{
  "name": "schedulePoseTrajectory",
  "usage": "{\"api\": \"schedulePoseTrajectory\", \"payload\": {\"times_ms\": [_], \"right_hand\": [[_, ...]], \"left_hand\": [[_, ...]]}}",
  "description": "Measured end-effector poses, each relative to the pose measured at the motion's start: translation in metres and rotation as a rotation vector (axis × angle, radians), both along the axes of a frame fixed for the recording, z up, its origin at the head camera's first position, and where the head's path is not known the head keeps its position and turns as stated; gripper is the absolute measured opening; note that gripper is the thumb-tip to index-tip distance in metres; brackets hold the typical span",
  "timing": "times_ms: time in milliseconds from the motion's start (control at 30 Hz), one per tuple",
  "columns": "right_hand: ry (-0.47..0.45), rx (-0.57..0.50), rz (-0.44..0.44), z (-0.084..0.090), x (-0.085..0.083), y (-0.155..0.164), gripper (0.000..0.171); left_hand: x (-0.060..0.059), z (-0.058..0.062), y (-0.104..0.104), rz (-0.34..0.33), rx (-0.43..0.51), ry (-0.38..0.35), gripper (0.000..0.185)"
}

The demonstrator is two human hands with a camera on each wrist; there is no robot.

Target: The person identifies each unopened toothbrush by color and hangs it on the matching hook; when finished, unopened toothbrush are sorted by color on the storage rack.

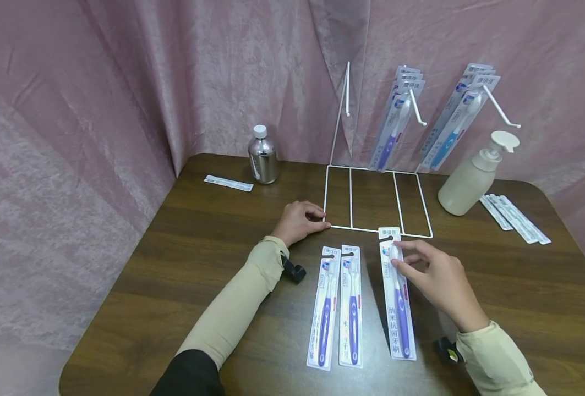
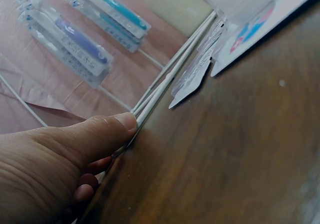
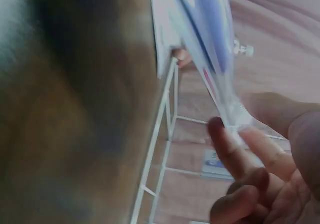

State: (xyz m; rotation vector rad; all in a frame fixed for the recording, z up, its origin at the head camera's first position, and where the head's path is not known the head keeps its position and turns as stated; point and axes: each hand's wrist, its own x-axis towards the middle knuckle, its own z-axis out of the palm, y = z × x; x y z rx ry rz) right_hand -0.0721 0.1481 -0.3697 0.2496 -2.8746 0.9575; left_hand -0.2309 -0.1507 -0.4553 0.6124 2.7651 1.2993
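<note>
**R hand at head end of rightmost toothbrush pack**

R hand (image 1: 441,280): fingers (image 1: 405,258) curled, thumb and forefinger pinching the top end of the toothbrush pack (image 1: 397,297). Pack lies flat on counter (image 1: 173,264), long axis near-far; head end far, just short of wire rack (image 1: 376,198) base, handle end toward the person. Pack sits left of R palm; R hand much nearer than L.

L hand (image 1: 299,220): fingers bent, thumb pressed on rack's near-left corner, holding it.

2 more packs (image 1: 339,308) lie parallel, between the arms.
</note>
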Motion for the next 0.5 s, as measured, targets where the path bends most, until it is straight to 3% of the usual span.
{"api": "schedulePoseTrajectory", "payload": {"times_ms": [267,500], "right_hand": [[0.419,-0.015,-0.003,0.039,-0.019,0.007,0.044],[0.627,-0.055,-0.016,0.086,-0.037,0.005,0.048]], "left_hand": [[-0.002,-0.002,0.0,-0.007,0.007,0.017,0.028],[-0.003,-0.003,0.0,-0.015,0.006,0.017,0.027]]}}
